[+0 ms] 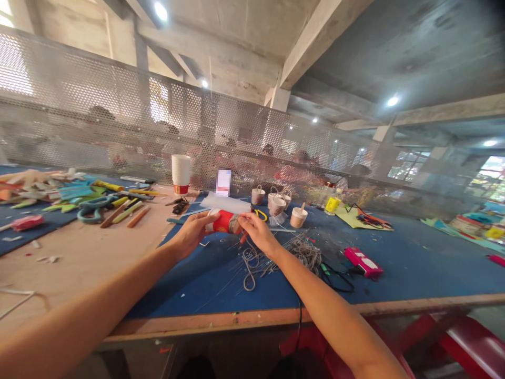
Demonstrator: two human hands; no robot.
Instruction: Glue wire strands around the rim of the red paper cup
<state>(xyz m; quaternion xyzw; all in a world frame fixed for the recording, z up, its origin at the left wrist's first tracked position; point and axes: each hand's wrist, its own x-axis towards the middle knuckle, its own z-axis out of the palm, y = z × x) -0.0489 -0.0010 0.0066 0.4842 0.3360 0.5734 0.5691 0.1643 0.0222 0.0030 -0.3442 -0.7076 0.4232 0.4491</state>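
Observation:
A red and white paper cup [221,221] lies sideways between my two hands, above the blue table. My left hand [195,229] is closed around its white end. At the opposite end, a band of grey-brown cord [235,225] is wound round the cup. The fingers of my right hand [255,230] pinch at that band, and the fingertips partly hide it. Below and right of my right hand, a tangle of grey cord [306,253] spreads over the tabletop. Yellow-handled scissors [261,215] lie just behind this hand.
Several small bucket-like cups [277,204] stand behind, near a cup with a stick [299,217]. Stacked paper cups [181,171] stand at back left. Blue-handled scissors [94,208] and markers lie left; a pink box [363,262] lies right. A perforated metal screen [236,126] borders the table.

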